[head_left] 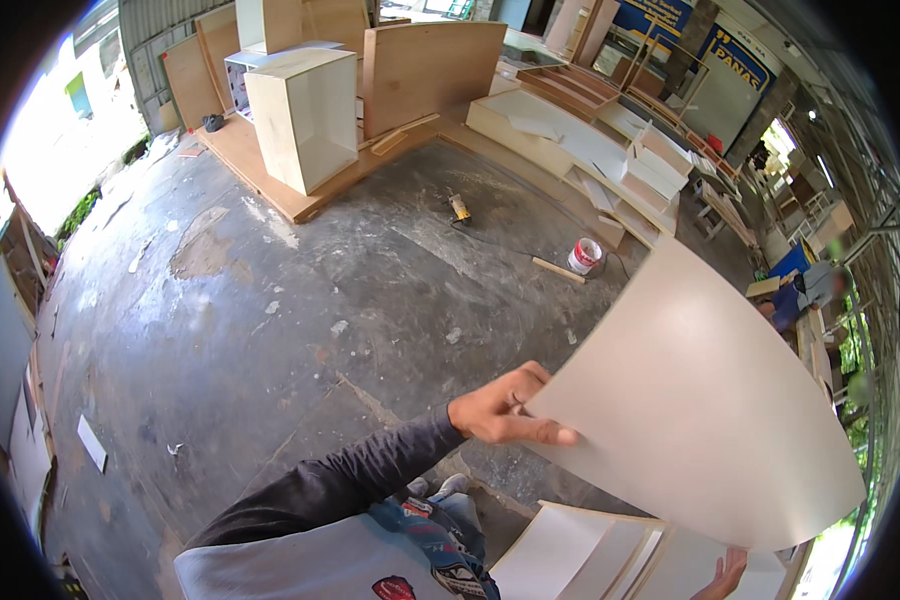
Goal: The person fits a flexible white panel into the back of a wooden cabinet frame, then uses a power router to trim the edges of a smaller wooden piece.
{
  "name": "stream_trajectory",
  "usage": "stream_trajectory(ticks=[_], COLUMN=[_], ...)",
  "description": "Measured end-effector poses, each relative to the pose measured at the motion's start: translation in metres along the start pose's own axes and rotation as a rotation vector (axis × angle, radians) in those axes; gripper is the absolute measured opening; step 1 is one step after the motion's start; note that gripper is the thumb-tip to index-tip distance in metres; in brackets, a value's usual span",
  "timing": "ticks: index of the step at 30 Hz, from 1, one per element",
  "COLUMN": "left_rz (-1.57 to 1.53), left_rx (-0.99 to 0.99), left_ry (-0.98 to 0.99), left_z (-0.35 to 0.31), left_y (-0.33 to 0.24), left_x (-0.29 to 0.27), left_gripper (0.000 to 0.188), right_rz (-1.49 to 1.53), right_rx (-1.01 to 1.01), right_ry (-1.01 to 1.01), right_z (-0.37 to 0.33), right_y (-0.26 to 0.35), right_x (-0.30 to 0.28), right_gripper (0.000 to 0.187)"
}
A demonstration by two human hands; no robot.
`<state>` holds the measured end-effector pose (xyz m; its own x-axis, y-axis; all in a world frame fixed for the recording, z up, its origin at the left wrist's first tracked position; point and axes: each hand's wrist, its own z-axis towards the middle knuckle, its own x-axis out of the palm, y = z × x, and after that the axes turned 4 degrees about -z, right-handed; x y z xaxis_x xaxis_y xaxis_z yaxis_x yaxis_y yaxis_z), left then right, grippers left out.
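A large, smooth off-white sheet (710, 390) is held up in front of me on the right, tilted and looking bent in this view. My left hand (510, 408) grips its left edge, thumb on the near face and the other fingers around behind. At the sheet's lower edge, my right hand (725, 575) holds on from below; part of it is hidden behind the sheet. Under the sheet, close to my body, lies a white cabinet carcass (570, 550) with pale wooden edges and dividers, partly covered by the sheet.
Ahead on the concrete floor are a red-and-white bucket (584, 256), a wood strip (559, 270) and a yellow power tool (459, 209). A tall box cabinet (305, 120) stands on a brown board, far left. Long panels (540, 125) lie far right. Another person (815, 290) sits at right.
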<state>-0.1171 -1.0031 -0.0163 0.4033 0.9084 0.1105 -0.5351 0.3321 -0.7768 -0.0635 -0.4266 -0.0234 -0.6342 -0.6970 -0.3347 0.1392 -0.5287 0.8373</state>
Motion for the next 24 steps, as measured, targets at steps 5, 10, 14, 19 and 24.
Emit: stream_trajectory(ticks=[5, 10, 14, 19, 24], left_rz=[0.075, 0.090, 0.180, 0.155, 0.382], left_rx=[0.056, -0.062, -0.141, -0.112, -0.213], left_ry=[-0.304, -0.509, -0.705, -1.037, -1.106], left_z=[0.006, -0.002, -0.041, -0.094, -0.159], left_y=[0.009, 0.002, 0.011, 0.008, -0.025], left_x=[-0.026, -0.059, -0.089, -0.127, -0.198], left_gripper=[0.028, 0.022, 0.024, 0.025, 0.035], right_rz=[0.030, 0.254, 0.474, 0.641, 0.701], right_rx=[-0.022, 0.048, 0.127, 0.078, -0.026], right_ry=[0.065, 0.121, 0.202, 0.339, 0.524], right_z=[0.018, 0.032, 0.030, 0.030, 0.005], right_y=[-0.018, -0.039, -0.055, -0.064, 0.005], right_x=[0.038, 0.113, 0.184, 0.272, 0.379], right_gripper=[0.051, 0.038, 0.028, 0.029, 0.039])
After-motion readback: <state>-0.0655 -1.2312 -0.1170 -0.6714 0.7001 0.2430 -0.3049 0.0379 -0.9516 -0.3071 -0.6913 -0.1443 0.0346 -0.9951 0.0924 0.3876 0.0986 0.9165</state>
